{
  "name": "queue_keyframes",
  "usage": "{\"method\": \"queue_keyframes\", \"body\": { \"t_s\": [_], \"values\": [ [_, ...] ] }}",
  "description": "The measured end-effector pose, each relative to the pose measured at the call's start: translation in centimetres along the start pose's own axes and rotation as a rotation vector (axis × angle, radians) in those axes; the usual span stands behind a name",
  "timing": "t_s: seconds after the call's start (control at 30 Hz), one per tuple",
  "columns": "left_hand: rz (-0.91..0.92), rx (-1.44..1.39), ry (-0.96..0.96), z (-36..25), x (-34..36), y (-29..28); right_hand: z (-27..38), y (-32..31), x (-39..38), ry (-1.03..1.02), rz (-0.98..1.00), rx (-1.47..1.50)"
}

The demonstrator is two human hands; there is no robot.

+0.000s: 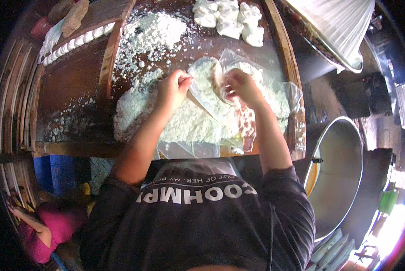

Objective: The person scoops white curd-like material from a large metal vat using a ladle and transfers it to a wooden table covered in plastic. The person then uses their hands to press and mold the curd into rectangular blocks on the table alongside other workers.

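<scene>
A broad heap of white crumbly stuff (189, 128) lies on the wooden table in front of me, on and partly under clear plastic. Over its middle, my left hand (173, 90) pinches the edge of a thin clear plastic bag (201, 101). My right hand (241, 86), a little smeared by motion, is closed on the bag's other side. What the bag holds, if anything, I cannot make out. A looser pile of white crumbs (155, 34) is scattered beyond my left hand. Several white bundles in clear plastic (229, 18) sit at the far side.
Wooden rails (287, 49) border the table. On the left section lies a row of white pieces (78, 44). A large metal pot (340, 167) stands at right, below a white cloth (342, 22) stretched over a frame. A person in pink (60, 226) is at lower left.
</scene>
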State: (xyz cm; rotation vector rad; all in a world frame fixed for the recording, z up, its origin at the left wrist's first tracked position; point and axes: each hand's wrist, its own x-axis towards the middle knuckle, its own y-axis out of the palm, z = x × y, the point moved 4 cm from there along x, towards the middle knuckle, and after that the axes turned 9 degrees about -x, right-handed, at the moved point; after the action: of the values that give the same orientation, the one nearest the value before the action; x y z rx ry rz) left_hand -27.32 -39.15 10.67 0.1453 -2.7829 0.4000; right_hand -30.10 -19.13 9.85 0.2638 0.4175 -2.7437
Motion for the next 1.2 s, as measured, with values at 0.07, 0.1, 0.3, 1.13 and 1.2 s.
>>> {"method": "queue_keyframes", "body": {
  "t_s": [0.07, 0.1, 0.3, 1.13, 1.2],
  "values": [
    [-0.054, -0.138, 0.009, -0.9, 0.8, 1.5, 1.3, -4.8, -0.8, -0.067, -0.327, 0.063],
    [0.021, -0.335, 0.005, -0.5, 0.8, 3.6, -0.3, -7.9, -0.1, -0.061, -0.494, -0.145],
    [0.588, -0.043, 0.377, -5.8, -4.3, 9.7, 4.8, -0.9, 0.1, -0.275, 0.093, -0.298],
    [0.303, 0.733, 0.393, -4.3, -2.9, 5.1, -0.1, -1.2, -7.9, -0.579, 0.088, -1.144],
    [0.247, 0.679, 0.39, -3.1, -1.9, 4.6, -0.3, -0.4, -9.0, -0.65, 0.072, -1.157]
  ]
}}
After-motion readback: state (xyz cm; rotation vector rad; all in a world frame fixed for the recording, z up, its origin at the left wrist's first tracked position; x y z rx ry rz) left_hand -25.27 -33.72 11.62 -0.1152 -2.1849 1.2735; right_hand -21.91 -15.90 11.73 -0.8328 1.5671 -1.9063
